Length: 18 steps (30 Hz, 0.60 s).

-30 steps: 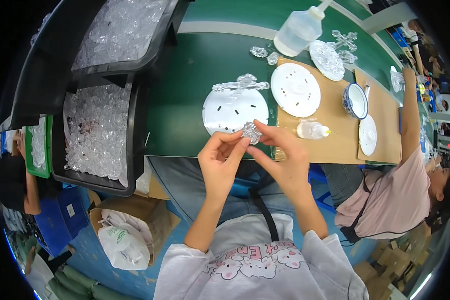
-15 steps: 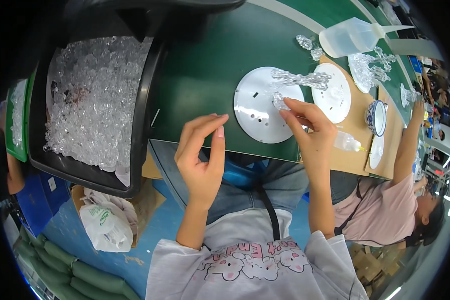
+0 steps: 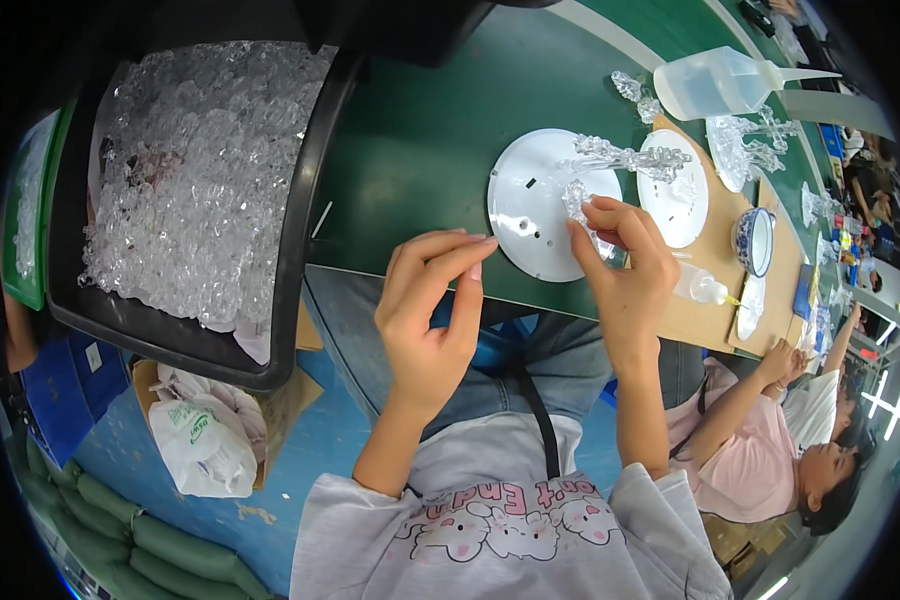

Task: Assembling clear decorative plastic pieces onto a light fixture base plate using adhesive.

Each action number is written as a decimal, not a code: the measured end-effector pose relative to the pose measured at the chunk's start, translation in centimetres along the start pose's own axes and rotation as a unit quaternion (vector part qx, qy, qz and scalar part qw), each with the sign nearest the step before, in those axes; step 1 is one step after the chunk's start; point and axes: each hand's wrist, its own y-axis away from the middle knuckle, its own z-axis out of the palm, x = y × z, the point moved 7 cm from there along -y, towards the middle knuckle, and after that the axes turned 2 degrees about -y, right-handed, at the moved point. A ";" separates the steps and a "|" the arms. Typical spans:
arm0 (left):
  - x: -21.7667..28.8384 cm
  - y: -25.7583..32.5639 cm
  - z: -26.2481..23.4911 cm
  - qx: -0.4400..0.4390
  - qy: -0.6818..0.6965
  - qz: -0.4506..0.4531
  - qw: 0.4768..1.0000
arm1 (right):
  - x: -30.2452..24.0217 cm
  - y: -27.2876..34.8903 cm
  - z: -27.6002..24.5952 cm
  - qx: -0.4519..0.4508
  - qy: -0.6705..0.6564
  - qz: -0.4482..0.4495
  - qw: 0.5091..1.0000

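A round white disc (image 3: 515, 205) with small holes lies on the green tabletop. A clear faceted ornament (image 3: 645, 160), branched in shape, rises from its far right part. Over the disc's right side, the thumb and fingers of my right hand (image 3: 625, 255) are closed on a small clear plastic piece (image 3: 574, 196). I cannot tell whether that piece touches the disc. At the disc's near left edge is my left hand (image 3: 432, 310), its fingers curved and a gap between thumb and fingertips, with nothing visible in it.
A black bin (image 3: 315, 190) full of clear plastic pieces stands at left. To the right are a second white disc (image 3: 685, 215), a squeeze bottle (image 3: 715, 82), a small glue bottle (image 3: 700, 285) and a patterned bowl (image 3: 753, 242) on cardboard (image 3: 725, 185). A co-worker (image 3: 735, 440) sits beyond.
My left hand has moved right, closer to the disc. My right hand stays at the small clear piece. The co-worker's arm at right has drawn back from the table.
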 end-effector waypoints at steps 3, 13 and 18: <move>0.2 0.1 0.1 -0.008 -0.005 0.000 1.000 | -0.8 -0.3 -0.1 -0.008 0.043 -0.016 0.999; 0.5 0.0 0.8 -0.014 0.002 0.030 0.999 | -0.9 -0.1 -0.1 -0.021 0.072 -0.054 0.996; 0.8 -0.3 0.5 -0.009 -0.008 0.043 0.999 | -1.3 -0.6 0.2 -0.028 0.100 -0.067 0.992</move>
